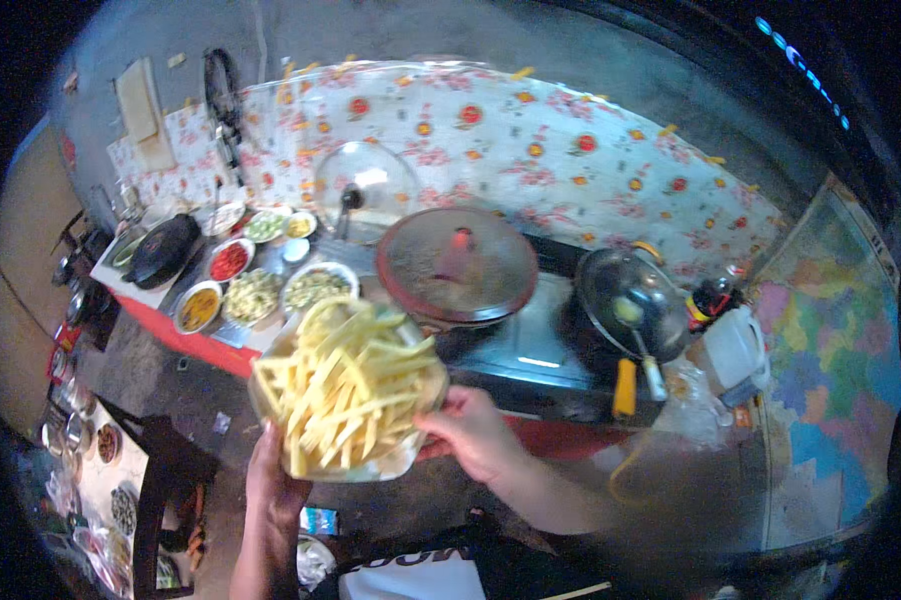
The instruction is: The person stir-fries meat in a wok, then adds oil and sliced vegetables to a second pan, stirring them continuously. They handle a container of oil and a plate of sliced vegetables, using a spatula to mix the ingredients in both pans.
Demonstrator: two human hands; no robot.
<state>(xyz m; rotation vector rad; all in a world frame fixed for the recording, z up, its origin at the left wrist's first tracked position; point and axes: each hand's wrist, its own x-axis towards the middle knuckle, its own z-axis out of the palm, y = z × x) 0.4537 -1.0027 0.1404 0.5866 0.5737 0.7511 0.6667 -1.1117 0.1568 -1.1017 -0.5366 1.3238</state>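
A squarish, pale plastic container (399, 463) is held up before me, heaped with pale yellow cut strips (353, 382) that look like raw potato. My left hand (274, 472) grips its near left corner. On the right side, my right hand (469, 431) has its thumb and fingers at the rim. Just beyond the container, a bowl of chopped pale green pieces (319, 286) stands on the counter, with a heap of pale chopped pieces (251, 298) to its left. The container's underside is hidden.
A wide lidded pan (458, 262) stands on the stove (525, 337). Right of it, a wok (630, 296) holds a ladle, near a white jug (728, 349). Bowls with red pieces (230, 259) and yellow-orange food (198, 307) sit left. A side table (112, 457) stands lower left.
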